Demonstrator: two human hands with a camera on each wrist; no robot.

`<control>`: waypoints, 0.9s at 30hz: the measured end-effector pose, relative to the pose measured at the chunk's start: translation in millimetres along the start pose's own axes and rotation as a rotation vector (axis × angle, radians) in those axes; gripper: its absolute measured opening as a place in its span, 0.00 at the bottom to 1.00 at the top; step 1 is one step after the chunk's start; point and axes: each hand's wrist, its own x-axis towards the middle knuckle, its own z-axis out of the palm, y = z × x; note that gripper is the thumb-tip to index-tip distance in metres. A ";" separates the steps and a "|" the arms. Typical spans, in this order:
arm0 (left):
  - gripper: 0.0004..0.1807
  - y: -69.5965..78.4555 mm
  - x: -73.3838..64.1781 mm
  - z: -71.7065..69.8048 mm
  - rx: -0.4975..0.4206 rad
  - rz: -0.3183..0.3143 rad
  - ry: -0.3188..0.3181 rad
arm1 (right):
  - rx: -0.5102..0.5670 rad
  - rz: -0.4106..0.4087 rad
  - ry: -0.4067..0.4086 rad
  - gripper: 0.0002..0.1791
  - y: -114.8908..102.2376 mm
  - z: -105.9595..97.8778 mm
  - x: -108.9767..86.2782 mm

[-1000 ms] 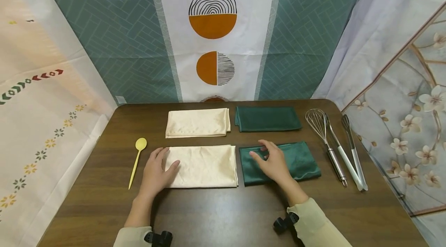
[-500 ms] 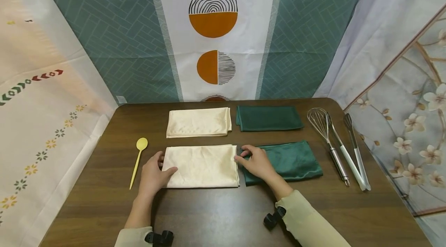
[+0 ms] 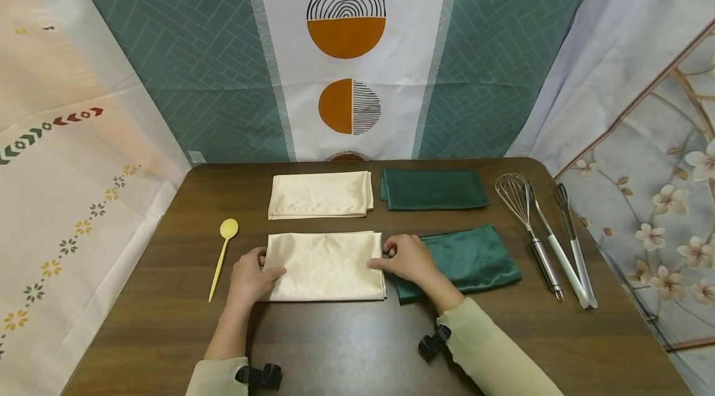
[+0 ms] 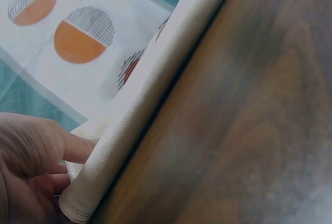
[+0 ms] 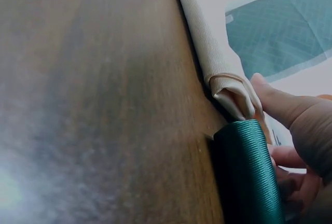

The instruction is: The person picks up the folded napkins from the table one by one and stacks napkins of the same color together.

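A folded cream satin cloth (image 3: 326,269) lies at the front middle of the table. At its left edge my left hand (image 3: 248,278) grips it, thumb on top and fingers curled at the side. My right hand (image 3: 410,259) pinches the opposite edge, its thumb pressing on the top layer. In the right wrist view, layers of the cream cloth (image 5: 205,32) bulge at the corner beside the thumb. The folded green satin cloth (image 3: 472,259) lies right against that corner, partly under my right hand. Its rounded fold (image 5: 249,167) stands close to my fingers.
Behind lie another folded cream cloth (image 3: 321,194) and another folded green cloth (image 3: 436,190). A yellow spoon (image 3: 220,262) is at the left. A whisk (image 3: 527,231) and tongs (image 3: 575,253) lie along the right side of the wooden table (image 3: 335,346).
My right hand has moved left from over the front green cloth to the cream cloth's right edge, its thumb now over it. The green cloth's near-left corner has shifted slightly. The left hand closed in at its edge.
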 end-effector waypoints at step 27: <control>0.44 1.9 4.8 7.3 -0.534 0.013 -0.045 | 0.301 -0.065 -0.043 0.10 -8.6 1.6 -5.1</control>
